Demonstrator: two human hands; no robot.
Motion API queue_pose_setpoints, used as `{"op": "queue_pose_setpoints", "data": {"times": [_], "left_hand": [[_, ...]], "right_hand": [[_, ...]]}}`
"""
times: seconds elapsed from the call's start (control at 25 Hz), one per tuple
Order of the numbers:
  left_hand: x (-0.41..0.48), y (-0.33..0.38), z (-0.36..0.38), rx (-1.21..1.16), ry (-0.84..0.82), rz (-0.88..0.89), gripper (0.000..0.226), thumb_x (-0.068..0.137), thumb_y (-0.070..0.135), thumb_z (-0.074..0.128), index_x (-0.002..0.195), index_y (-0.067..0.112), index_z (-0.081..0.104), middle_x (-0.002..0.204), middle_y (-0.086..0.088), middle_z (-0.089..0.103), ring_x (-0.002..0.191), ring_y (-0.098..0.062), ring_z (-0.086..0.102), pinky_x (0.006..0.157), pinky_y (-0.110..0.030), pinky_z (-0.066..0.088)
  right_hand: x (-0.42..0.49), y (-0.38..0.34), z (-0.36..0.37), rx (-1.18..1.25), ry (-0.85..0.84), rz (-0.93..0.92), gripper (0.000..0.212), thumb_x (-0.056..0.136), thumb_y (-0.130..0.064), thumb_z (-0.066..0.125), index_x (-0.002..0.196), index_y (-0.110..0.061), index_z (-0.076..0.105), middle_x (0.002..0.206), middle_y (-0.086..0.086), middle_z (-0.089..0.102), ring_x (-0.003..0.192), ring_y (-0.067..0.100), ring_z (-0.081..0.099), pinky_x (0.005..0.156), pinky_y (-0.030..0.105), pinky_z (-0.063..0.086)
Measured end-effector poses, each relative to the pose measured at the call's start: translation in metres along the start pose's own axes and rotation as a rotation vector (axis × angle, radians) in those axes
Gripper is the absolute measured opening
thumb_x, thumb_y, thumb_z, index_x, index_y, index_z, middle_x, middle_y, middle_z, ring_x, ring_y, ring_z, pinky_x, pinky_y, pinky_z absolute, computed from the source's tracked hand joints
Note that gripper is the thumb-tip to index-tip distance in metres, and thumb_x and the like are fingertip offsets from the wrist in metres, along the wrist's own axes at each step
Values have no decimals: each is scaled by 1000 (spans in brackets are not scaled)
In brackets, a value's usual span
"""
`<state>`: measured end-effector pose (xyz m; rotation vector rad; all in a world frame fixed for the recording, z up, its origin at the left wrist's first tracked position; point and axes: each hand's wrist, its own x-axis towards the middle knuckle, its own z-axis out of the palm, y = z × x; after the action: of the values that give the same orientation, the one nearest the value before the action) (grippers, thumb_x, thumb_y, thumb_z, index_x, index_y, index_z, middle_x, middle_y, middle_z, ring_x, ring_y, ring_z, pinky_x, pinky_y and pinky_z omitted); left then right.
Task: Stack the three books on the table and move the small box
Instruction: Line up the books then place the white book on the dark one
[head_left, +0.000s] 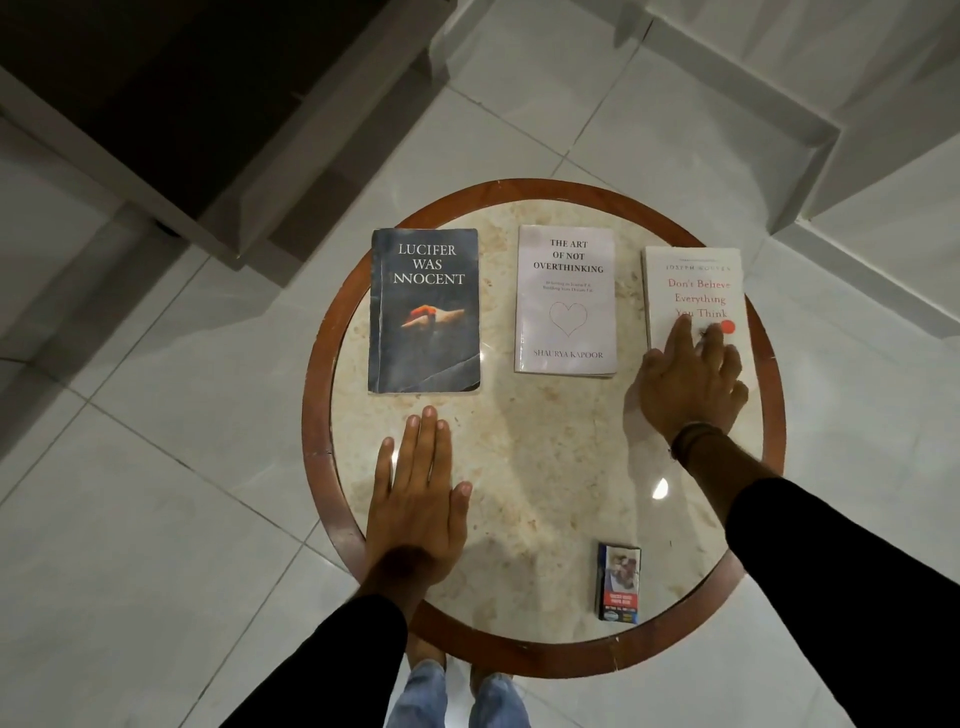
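Right hand (688, 379) is laid with spread fingers on the white book (693, 280) at the desk (519, 467) edge, not gripped. Left hand (418, 499) is rested flat, released. Books are unstacked; small box (618, 582) is near. Risk: book pushed off the rim.

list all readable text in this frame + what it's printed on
"LUCIFER WAS INNOCENT": dark book, front cover.
"THE ART OF NOT OVERTHINKING": middle book, top of cover.
"SHAURYA KAPOOR": same book, bottom of cover.
Subtitle above its heart outline: too small to read.
"Don't Believe Everything You Think": right book, red letters, partly under the right hand.
Author line above that: "JOSEPH", the rest blurred.
Small box: labels blurred, unreadable.
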<state>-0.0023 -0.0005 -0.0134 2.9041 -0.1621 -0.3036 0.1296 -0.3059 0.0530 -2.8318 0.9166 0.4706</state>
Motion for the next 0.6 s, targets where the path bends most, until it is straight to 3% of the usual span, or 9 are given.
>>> {"op": "queue_pose_setpoints", "data": {"times": [0.2, 0.28, 0.44, 0.6], "left_hand": [[1, 3, -9, 8, -14, -3, 71, 109, 51, 29, 169, 12, 31, 179, -13, 32, 164, -36, 35, 134, -59, 26], [1, 3, -12, 4, -23, -1, 71, 109, 50, 28, 168, 12, 30, 179, -13, 32, 163, -36, 36, 133, -60, 29], [0, 4, -17, -12, -46, 9, 71, 110, 51, 15, 169, 12, 27, 179, -14, 31, 164, -36, 34, 132, -61, 32], [0, 4, -17, -28, -56, 12, 73, 110, 53, 10, 170, 13, 23, 180, -14, 29, 165, -36, 32, 131, -61, 32]], "right_hand": [[-17, -62, -10, -20, 131, -82, 64, 102, -54, 49, 147, -9, 47, 152, 21, 47, 142, 46, 43, 112, 62, 38], [-21, -91, -8, 106, -3, -6, 78, 95, -63, 59, 146, -5, 44, 146, 20, 47, 137, 43, 46, 105, 57, 44], [-10, -117, -8, 218, -248, 213, 98, 82, -59, 81, 149, -4, 35, 154, 20, 37, 147, 40, 37, 115, 49, 40], [13, -109, -12, 478, -360, 245, 106, 68, -47, 96, 148, -6, 39, 147, 14, 57, 140, 36, 54, 119, 47, 46]]}}
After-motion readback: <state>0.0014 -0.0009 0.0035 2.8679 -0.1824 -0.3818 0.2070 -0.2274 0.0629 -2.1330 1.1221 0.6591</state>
